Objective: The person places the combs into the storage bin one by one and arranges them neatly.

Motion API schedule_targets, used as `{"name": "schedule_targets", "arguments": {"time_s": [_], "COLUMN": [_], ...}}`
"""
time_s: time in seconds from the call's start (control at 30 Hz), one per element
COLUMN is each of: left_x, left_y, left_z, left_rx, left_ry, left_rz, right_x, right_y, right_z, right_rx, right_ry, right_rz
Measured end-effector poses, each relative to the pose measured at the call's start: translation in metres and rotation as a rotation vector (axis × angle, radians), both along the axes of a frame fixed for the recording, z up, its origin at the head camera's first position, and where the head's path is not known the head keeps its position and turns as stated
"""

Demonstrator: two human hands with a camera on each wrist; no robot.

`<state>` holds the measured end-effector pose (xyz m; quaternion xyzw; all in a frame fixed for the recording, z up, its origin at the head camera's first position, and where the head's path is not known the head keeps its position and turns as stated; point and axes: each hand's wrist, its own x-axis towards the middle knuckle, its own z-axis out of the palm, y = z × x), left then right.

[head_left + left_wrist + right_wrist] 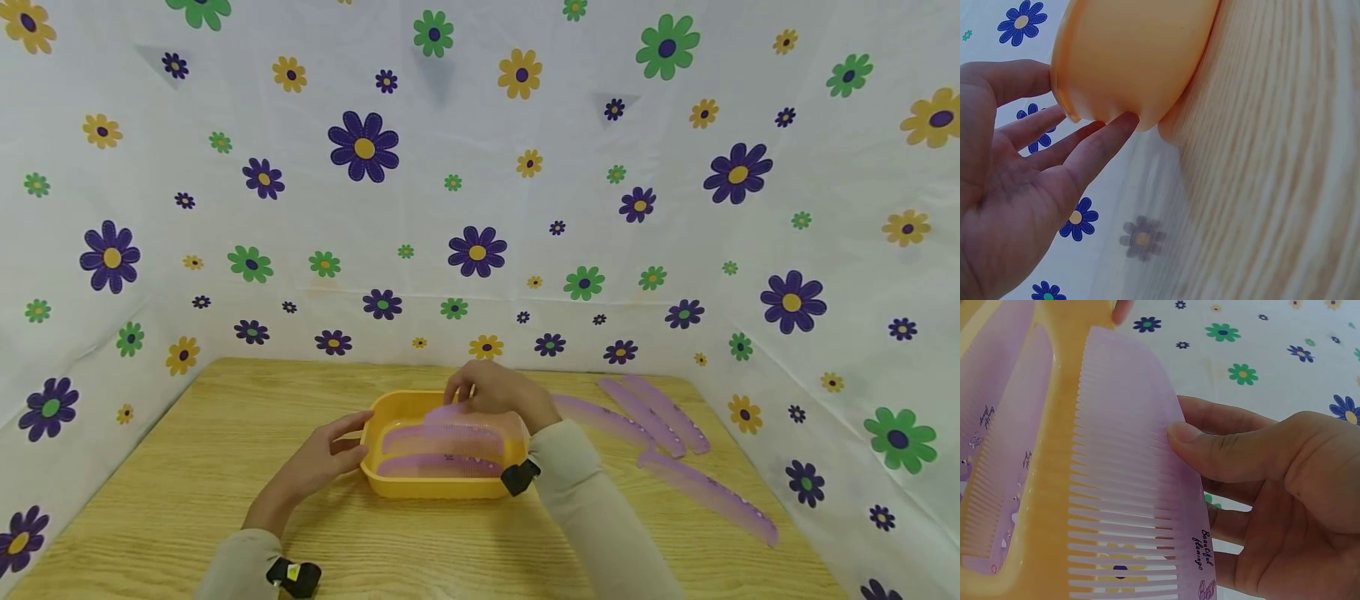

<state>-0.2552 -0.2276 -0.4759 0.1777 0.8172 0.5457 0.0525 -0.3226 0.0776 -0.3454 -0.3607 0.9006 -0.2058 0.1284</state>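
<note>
A purple comb (450, 422) with printed lettering along its spine is held by my right hand (498, 393) over the yellow basket (442, 488). In the right wrist view, the thumb lies on one face of this comb (1125, 406) and the fingers are behind it, teeth facing the basket. Two similar purple combs, a rear comb (405, 438) and a front comb (420, 468), lie side by side inside the basket. At the basket's left end, my left hand (322, 454) touches the outer wall with spread, fairly straight fingers, as the left wrist view shows.
Several more purple combs lie on the wooden table (322, 533) right of the basket, one nearest comb (708, 496) slanting toward the right edge. A flower-printed white cloth (420, 208) stands behind and at both sides.
</note>
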Motion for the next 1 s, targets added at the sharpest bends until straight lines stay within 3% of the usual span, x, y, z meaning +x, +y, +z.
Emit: {"name": "schedule_targets", "arguments": {"time_s": [0.2,0.63,1.0], "left_x": [0.000,-0.001,0.000], "left_y": [0.000,0.000,-0.001], "left_z": [0.000,-0.001,0.000], "left_rx": [0.004,0.024,0.017], "left_ry": [-0.008,-0.019,-0.026], "left_rz": [0.000,-0.018,-0.012], "right_x": [-0.003,-0.017,-0.019], "right_y": [-0.010,-0.033,-0.050], "right_z": [-0.004,-0.006,-0.004], "right_rx": [0.017,0.131,0.171], "right_ry": [-0.042,-0.089,-0.139], "right_rz": [-0.036,-0.028,-0.026]}}
